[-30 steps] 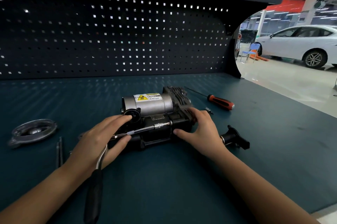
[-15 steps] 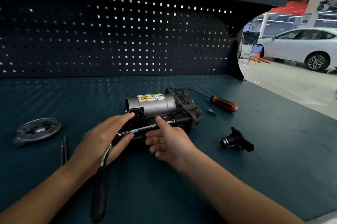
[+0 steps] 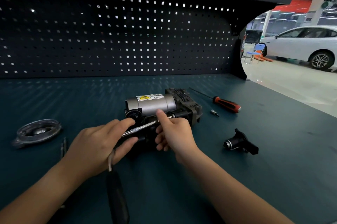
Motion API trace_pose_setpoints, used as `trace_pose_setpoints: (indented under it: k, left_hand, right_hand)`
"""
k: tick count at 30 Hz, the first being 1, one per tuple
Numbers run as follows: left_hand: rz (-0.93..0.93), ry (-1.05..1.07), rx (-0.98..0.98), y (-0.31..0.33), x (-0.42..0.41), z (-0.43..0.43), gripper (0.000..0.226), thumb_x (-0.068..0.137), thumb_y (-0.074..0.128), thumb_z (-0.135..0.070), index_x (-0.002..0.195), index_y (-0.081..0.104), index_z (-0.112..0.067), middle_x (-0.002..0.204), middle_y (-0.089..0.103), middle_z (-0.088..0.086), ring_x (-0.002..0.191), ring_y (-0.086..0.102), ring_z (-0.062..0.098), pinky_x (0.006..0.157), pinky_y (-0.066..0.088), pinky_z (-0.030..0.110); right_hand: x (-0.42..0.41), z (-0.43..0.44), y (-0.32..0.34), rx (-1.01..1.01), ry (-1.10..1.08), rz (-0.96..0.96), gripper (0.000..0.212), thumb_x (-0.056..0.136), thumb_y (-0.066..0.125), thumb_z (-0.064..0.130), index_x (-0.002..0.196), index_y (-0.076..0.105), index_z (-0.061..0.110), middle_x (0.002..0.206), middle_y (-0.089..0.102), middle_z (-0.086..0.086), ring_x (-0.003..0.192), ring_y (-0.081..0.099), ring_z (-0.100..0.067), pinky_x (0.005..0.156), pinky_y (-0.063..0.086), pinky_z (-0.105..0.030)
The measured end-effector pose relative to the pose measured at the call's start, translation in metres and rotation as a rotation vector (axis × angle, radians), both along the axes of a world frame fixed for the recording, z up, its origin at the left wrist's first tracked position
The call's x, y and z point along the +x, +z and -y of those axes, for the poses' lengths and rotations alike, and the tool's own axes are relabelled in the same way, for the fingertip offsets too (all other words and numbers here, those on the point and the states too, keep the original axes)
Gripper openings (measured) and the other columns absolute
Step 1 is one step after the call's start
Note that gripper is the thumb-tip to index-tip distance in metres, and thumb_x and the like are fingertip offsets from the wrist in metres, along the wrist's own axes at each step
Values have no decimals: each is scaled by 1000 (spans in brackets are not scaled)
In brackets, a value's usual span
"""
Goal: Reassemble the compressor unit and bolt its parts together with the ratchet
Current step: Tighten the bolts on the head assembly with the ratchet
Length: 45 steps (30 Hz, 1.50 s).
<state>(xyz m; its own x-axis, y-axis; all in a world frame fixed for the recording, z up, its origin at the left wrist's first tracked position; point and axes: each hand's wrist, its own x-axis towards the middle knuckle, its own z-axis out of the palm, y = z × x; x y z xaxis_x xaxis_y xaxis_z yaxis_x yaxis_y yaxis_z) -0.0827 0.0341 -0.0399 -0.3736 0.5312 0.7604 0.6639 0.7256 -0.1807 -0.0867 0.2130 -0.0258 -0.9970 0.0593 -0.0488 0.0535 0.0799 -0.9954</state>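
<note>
Chrome ratchet bar runs between both grips, low over the bench.
Thumb and fingers of left grip wrap the bar; right grip has thumb over it, fingers curled, clamp unclear. Just beyond both grips sits compressor unit, bar's far end against it.

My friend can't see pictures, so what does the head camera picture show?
A person's left hand grips a ratchet set against a silver-and-black compressor on a dark teal workbench, while the right hand is at the ratchet's shaft. A red-handled screwdriver, a black part and a round metal ring lie nearby.
</note>
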Motion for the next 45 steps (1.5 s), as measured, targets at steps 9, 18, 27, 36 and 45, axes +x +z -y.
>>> trace_pose_setpoints:
  k: [9, 18, 27, 36, 45]
  left_hand:
    - [437, -36, 458, -4, 7, -9, 17, 85, 59, -50, 81, 48, -37, 75, 62, -11, 61, 56, 1, 52, 37, 4]
    - [1287, -107, 1237, 14, 9, -23, 33, 78, 54, -45, 77, 54, -11, 45, 41, 2, 28, 22, 4, 30, 17, 10]
    - [1411, -141, 1255, 25, 7, -18, 20, 94, 46, -23, 86, 50, -6, 45, 46, 5, 25, 23, 5, 29, 18, 9]
    - [323, -13, 121, 5, 5, 0, 12, 89, 46, -35, 91, 50, -23, 62, 62, -4, 51, 54, 9, 49, 45, 20]
    - [1445, -125, 1352, 19, 0, -19, 23, 93, 47, -26, 82, 52, -6, 41, 44, 6, 23, 21, 5, 30, 16, 6]
  right_hand:
    - [-1, 0, 2, -73, 3, 49, 40, 95, 48, 27, 60, 50, 9, 32, 45, 7, 26, 39, -7, 32, 26, -11]
    - [0, -2, 2, -110, 46, 72, 43, 96, 47, 34, 63, 51, 7, 36, 52, 1, 28, 47, -10, 32, 32, -12]
    - [7, 3, 5, -432, 129, 176, 31, 97, 46, 24, 83, 59, 0, 57, 69, -4, 49, 66, -13, 45, 49, -16]
    - [10, 11, 3, -512, 67, 165, 30, 96, 48, 24, 81, 58, 1, 56, 68, -2, 48, 65, -10, 46, 50, -15]
    - [16, 10, 4, -576, 95, 203, 15, 94, 53, 15, 86, 58, 4, 55, 68, 0, 48, 64, -8, 45, 48, -15]
